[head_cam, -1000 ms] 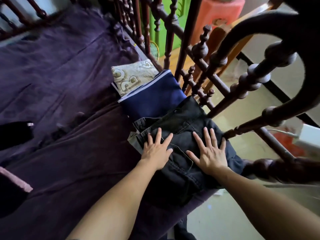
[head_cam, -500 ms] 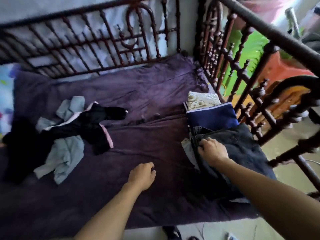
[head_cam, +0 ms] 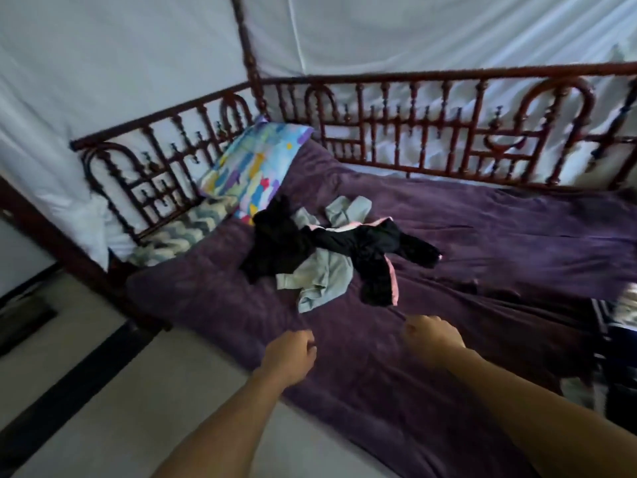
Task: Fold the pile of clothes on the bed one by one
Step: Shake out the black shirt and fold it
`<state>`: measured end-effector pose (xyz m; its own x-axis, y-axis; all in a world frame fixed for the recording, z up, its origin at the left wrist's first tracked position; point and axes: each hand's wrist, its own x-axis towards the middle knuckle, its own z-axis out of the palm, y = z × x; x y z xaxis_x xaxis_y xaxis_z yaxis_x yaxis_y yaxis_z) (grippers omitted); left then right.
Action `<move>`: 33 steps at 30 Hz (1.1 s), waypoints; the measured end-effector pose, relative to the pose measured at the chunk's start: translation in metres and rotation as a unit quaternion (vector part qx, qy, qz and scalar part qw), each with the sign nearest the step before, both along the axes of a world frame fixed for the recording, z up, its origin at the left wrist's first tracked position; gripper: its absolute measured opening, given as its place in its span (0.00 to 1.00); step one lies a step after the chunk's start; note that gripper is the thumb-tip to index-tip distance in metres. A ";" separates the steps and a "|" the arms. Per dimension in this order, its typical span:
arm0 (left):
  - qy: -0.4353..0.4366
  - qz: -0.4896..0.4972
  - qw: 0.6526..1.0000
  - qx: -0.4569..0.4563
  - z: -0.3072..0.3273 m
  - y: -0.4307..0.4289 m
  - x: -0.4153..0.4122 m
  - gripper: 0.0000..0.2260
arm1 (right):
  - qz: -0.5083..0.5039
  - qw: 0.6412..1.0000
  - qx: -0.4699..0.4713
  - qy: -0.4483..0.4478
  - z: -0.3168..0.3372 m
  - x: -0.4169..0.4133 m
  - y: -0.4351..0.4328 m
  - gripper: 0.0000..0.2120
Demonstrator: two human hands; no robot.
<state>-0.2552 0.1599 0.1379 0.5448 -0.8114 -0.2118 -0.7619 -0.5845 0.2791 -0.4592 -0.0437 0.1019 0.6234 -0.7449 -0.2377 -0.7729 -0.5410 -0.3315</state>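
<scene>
A loose pile of clothes lies in the middle of the purple bed cover [head_cam: 482, 236]: a black garment with pink trim [head_cam: 372, 243], a pale grey-green garment [head_cam: 324, 274] under it, and another black piece [head_cam: 272, 243] on the left. My left hand [head_cam: 289, 353] and my right hand [head_cam: 431, 336] hover over the bed's near edge, short of the pile. Both have fingers loosely curled and hold nothing. The folded stack shows only as a sliver at the right edge [head_cam: 620, 339].
A colourful pillow [head_cam: 255, 167] leans against the dark red wooden railing [head_cam: 448, 132] at the bed's far left corner. A zigzag-patterned cloth [head_cam: 175, 236] lies beside it. White netting hangs behind the rails. Pale floor with a black stripe [head_cam: 69, 391] runs left of the bed.
My view has swung left from the folded stack to the pile. My hands have left the dark jeans and now hover empty over the near edge of the bed.
</scene>
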 end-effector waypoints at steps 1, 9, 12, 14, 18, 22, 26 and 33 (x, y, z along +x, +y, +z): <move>0.001 0.012 1.000 0.001 0.000 0.012 0.020 0.11 | 0.004 1.000 0.004 0.002 -0.001 0.023 0.006 0.09; 0.026 0.070 0.997 -0.001 0.004 0.082 0.181 0.10 | 0.017 0.998 0.055 0.030 -0.015 0.183 0.049 0.10; 0.034 0.080 0.996 -0.006 0.000 0.093 0.225 0.09 | 0.027 0.997 0.062 0.043 -0.019 0.228 0.056 0.09; 0.036 0.085 0.996 -0.011 -0.006 0.094 0.249 0.08 | 0.037 0.996 0.061 0.054 -0.025 0.256 0.054 0.09; 0.051 0.087 0.995 -0.010 -0.022 0.085 0.288 0.09 | 0.055 0.994 0.068 0.071 -0.045 0.310 0.037 0.12; 0.066 0.088 0.994 0.000 -0.038 0.065 0.335 0.10 | 0.069 0.991 0.075 0.081 -0.075 0.371 0.007 0.08; 0.080 0.106 0.991 0.024 -0.058 0.031 0.396 0.10 | 0.074 0.986 0.105 0.109 -0.117 0.454 -0.035 0.08; 0.117 0.120 0.983 0.073 -0.133 -0.032 0.468 0.10 | 0.087 0.984 0.063 0.140 -0.203 0.565 -0.094 0.22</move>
<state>0.2128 0.1275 0.0050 0.6397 -0.6162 -0.4595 -0.5211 -0.7871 0.3301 0.1062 -0.1375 -0.1014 0.6358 -0.5872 -0.5010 -0.7431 -0.6412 -0.1915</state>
